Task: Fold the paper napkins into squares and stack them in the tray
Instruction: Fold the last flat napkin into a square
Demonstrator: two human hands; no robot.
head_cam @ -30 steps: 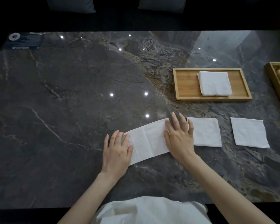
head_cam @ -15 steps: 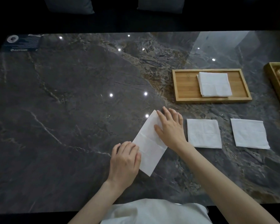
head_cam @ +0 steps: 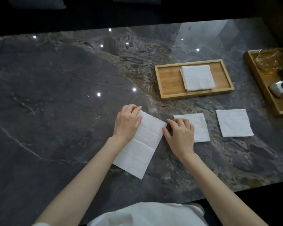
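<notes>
On dark marble table [head_cam: 55, 111] | left hand [head_cam: 127, 122], right hand [head_cam: 180, 136] pinch long napkin [head_cam: 140, 147] corners | dim room

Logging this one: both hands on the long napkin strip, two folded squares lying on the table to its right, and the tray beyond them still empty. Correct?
Not quite: the tray is not empty. The head view shows a stack of folded napkins in it. The rest holds: both hands on the strip, two squares to its right.

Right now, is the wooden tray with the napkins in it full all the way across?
No, the stack of folded napkins covers only the right part of the wooden tray, leaving bare wood on its left.
</notes>
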